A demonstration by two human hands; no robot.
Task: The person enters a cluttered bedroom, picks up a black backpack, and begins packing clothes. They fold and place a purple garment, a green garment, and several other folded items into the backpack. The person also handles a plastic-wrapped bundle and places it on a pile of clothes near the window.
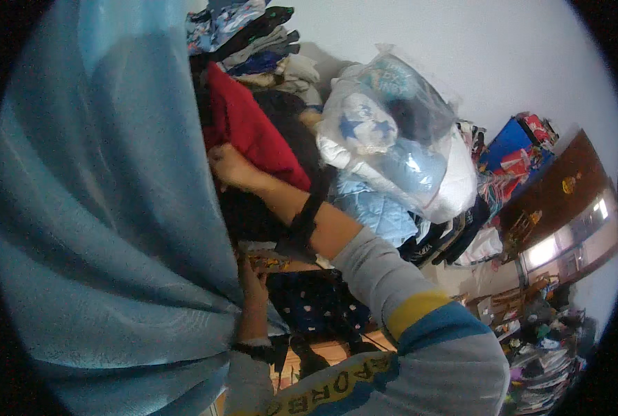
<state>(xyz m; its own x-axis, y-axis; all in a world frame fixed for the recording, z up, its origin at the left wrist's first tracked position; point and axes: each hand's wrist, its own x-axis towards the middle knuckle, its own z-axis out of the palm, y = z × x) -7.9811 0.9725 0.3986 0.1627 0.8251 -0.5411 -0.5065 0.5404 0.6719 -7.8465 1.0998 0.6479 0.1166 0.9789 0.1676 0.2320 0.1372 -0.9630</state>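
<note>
My right hand (pixel 230 165) is curled at the edge of a light blue curtain (pixel 132 171), against a red folded garment (pixel 259 135). Its fingertips are partly hidden, so what it grips is unclear. Black cloth (pixel 252 216) lies just below this hand. Lower down, my left hand (pixel 254 283) reaches up beside the curtain's edge, its fingers mostly hidden. Both wrists wear dark bands. Above the red garment rises a stack of folded clothes (pixel 267 57).
A clear plastic bag of clothes (pixel 392 130) bulges beside the stack, over a light blue quilted item (pixel 374 208). Hanging clothes (pixel 449 234), a blue box (pixel 512 143) and a brown wooden panel (pixel 558 192) stand right. Piled items (pixel 543 364) fill the lower right.
</note>
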